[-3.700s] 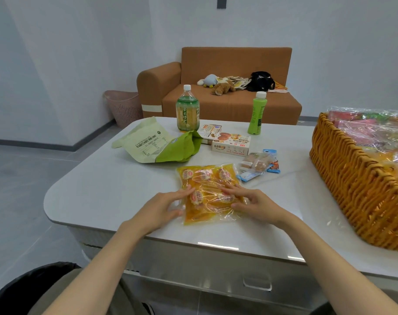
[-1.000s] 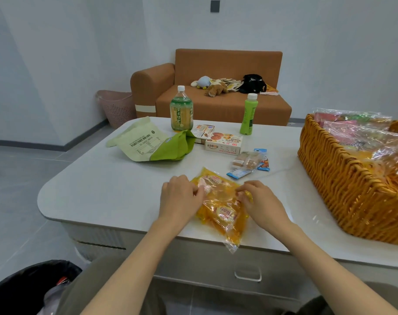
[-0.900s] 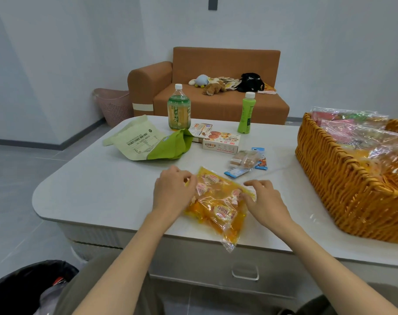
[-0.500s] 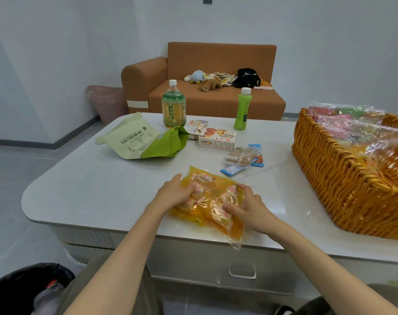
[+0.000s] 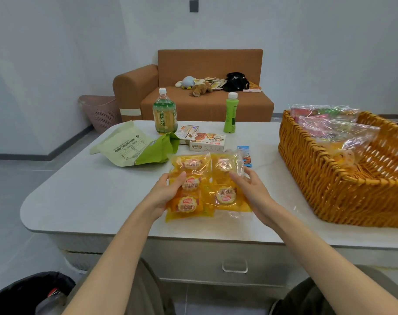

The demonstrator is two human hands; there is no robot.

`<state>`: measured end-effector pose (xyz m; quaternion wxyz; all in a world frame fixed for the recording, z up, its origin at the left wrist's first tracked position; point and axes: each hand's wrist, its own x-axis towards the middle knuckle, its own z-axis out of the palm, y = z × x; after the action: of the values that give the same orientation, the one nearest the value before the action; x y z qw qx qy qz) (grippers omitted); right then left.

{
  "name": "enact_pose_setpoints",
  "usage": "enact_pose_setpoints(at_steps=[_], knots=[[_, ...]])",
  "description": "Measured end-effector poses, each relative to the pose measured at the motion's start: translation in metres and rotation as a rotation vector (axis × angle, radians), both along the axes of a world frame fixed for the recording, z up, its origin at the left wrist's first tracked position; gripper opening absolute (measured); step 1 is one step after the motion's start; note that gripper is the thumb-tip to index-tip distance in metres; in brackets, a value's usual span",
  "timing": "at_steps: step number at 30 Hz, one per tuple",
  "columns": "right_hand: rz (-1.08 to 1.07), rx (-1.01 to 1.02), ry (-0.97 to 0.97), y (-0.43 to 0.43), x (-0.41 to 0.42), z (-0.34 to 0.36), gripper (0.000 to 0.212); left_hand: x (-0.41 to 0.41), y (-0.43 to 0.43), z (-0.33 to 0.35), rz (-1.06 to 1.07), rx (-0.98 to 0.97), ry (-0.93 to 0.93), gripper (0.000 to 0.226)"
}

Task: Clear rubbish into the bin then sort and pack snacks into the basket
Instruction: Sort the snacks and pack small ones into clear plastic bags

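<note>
Left hand (image 5: 168,192): fingers curled round the left edge of the yellow bread bag (image 5: 207,187), thumb pressed on top.
Right hand (image 5: 250,189): clamped on the bag's right side, index finger stretched across the film.
Bag position: lifted off the table (image 5: 86,196) near its front edge, tilted toward the person; wicker basket (image 5: 318,178) well to the right.
Risk: the film looks slippery and loose at the bottom, so I'd expect the rolls to slump and the bag to slide from the grip on the way across.
Risk: the basket already holds clear packets (image 5: 334,128) standing up; the bag could catch on them or the rim.
Counts: two bottles, two boxes, one green pouch (image 5: 136,148), one basket, one black-lined bin (image 5: 23,294).
</note>
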<state>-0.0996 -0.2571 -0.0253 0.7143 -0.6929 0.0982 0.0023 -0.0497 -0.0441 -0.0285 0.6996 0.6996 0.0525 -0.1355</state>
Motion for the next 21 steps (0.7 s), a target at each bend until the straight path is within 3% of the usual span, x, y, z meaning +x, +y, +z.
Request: enact_pose_setpoints(at_steps=[4, 8, 11, 14, 19, 21], knots=[[0.065, -0.035, -0.024, -0.022, -0.011, 0.02, 0.036, -0.016, -0.022, 0.015, -0.016, -0.124, -0.033, 0.048], [-0.022, -0.129, -0.129, -0.046, -0.022, 0.057, 0.038, -0.02, -0.047, 0.042, -0.056, -0.191, -0.079, 0.054], [-0.086, -0.214, -0.248, -0.063, -0.029, 0.095, 0.021, -0.021, -0.067, 0.071, -0.106, -0.161, -0.151, 0.05], [-0.115, -0.347, -0.373, -0.082, -0.033, 0.14, 0.03, -0.017, -0.086, 0.098, -0.168, -0.036, -0.232, 0.047], [-0.182, -0.536, -0.527, -0.114, -0.031, 0.197, 0.05, -0.01, -0.115, 0.134, -0.173, 0.11, -0.28, 0.06], [-0.22, -0.644, -0.553, -0.129, -0.028, 0.21, 0.049, -0.009, -0.128, 0.144, -0.175, 0.165, -0.313, 0.059]])
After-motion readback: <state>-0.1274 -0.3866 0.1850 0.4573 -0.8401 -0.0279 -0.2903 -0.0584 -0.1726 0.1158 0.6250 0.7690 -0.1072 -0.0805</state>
